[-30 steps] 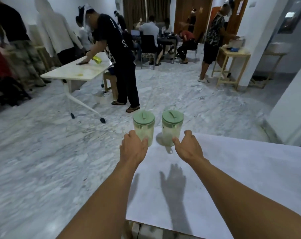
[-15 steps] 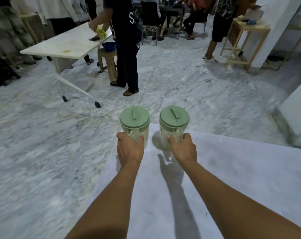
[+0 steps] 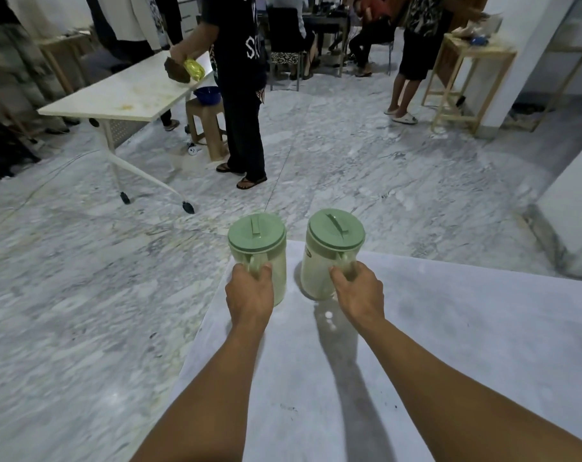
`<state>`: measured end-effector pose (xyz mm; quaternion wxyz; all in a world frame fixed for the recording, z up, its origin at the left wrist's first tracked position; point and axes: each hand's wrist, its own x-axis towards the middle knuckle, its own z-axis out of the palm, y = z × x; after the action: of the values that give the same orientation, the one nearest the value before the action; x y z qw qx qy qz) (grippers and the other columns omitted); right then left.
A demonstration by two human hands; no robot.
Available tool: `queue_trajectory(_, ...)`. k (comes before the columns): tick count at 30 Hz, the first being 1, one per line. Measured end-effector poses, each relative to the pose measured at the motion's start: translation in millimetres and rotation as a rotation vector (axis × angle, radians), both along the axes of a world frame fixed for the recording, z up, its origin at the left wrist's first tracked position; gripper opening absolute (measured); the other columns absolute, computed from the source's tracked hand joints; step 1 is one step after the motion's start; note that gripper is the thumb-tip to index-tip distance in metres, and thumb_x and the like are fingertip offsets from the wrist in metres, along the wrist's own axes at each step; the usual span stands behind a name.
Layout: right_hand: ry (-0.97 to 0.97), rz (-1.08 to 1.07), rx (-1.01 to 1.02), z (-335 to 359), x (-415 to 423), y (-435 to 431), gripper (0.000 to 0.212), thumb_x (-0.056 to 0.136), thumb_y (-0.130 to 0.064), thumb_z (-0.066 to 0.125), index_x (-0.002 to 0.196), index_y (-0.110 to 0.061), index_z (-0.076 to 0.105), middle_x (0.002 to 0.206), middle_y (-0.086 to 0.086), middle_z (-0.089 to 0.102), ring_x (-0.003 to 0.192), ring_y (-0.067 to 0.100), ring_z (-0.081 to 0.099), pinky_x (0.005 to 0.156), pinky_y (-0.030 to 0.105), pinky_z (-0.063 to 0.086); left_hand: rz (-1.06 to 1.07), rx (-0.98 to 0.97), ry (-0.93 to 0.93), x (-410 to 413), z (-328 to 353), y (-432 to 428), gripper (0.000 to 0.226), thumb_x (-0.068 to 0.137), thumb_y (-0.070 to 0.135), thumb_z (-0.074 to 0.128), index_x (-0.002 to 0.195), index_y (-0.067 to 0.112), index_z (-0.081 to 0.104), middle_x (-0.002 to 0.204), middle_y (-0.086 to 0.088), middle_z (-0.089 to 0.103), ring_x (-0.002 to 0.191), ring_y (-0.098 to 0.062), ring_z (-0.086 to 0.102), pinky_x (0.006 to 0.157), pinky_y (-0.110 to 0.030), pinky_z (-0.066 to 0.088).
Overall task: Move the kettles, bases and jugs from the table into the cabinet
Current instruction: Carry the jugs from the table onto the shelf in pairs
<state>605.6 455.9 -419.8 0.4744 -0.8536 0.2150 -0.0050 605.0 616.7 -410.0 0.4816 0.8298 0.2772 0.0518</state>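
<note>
Left hand (image 3: 249,291) and right hand (image 3: 359,290) each wrap a lidded jug's handle at the worktop (image 3: 449,328) corner; lids could slip off when lifted.

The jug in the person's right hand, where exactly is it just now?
The translucent plastic jug with the green lid sits mid-frame in the head view, at the white table's far corner, in the right hand, beside its twin jug.

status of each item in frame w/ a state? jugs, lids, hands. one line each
left jug: upright, handle gripped, at the table corner
right jug: tilted slightly, handle gripped
left jug lid: on, closed
right jug lid: on, closed
left hand: shut on left jug handle
right hand: shut on right jug handle
</note>
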Motion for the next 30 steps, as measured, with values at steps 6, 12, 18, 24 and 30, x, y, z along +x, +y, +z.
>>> queue_trajectory(6, -0.059, -0.085, 0.021, 26, -35, -2, 0.031, 0.095, -0.038, 0.055, 0.105, -0.010, 0.061, 0.101, 0.008, 0.066, 0.097, 0.031, 0.061, 0.082, 0.033, 0.045, -0.062, -0.031, -0.054, -29, 27, -4, 0.036, 0.095, 0.040, 0.058, 0.104, 0.004, 0.058, 0.099, -0.009, 0.063, 0.086, -0.026, 0.055, 0.072, -0.032, 0.041)
queue_trajectory(12, -0.173, -0.244, 0.072, 77, -98, -11, 0.019, 0.092, -0.029, 0.055, 0.090, -0.010, 0.054, 0.085, 0.006, 0.060, 0.082, 0.030, 0.057, 0.074, 0.035, 0.046, -0.200, -0.262, -0.167, -72, 78, -19, 0.048, 0.091, 0.051, 0.056, 0.094, 0.004, 0.065, 0.087, -0.011, 0.071, 0.072, -0.022, 0.061, 0.055, -0.029, 0.037)
queue_trajectory(18, -0.322, -0.509, 0.146, 154, -201, -29, 0.046, 0.092, -0.048, 0.059, 0.111, -0.006, 0.059, 0.108, 0.013, 0.065, 0.101, 0.035, 0.061, 0.087, 0.040, 0.050, -0.401, -0.400, -0.260, -145, 152, -55, 0.048, 0.099, 0.048, 0.043, 0.092, 0.006, 0.065, 0.075, -0.009, 0.063, 0.067, -0.023, 0.059, 0.057, -0.027, 0.036)
queue_trajectory(24, -0.521, -0.813, 0.200, 234, -319, -87, 0.073, 0.090, -0.068, 0.037, 0.111, -0.004, 0.065, 0.107, 0.012, 0.067, 0.099, 0.034, 0.062, 0.089, 0.042, 0.051, -0.632, -0.535, -0.349, -232, 213, -139, 0.043, 0.098, 0.048, 0.045, 0.104, 0.010, 0.065, 0.080, -0.004, 0.062, 0.076, -0.026, 0.059, 0.068, -0.030, 0.041)
queue_trajectory(30, -0.695, -1.138, 0.066, 278, -463, -182, 0.070, 0.075, -0.059, 0.027, 0.087, -0.006, 0.072, 0.091, 0.018, 0.074, 0.088, 0.037, 0.069, 0.082, 0.049, 0.055, -0.973, -0.731, -0.372, -359, 261, -265, 0.040, 0.099, 0.049, 0.043, 0.086, 0.016, 0.063, 0.071, 0.000, 0.063, 0.065, -0.016, 0.060, 0.067, -0.031, 0.047)
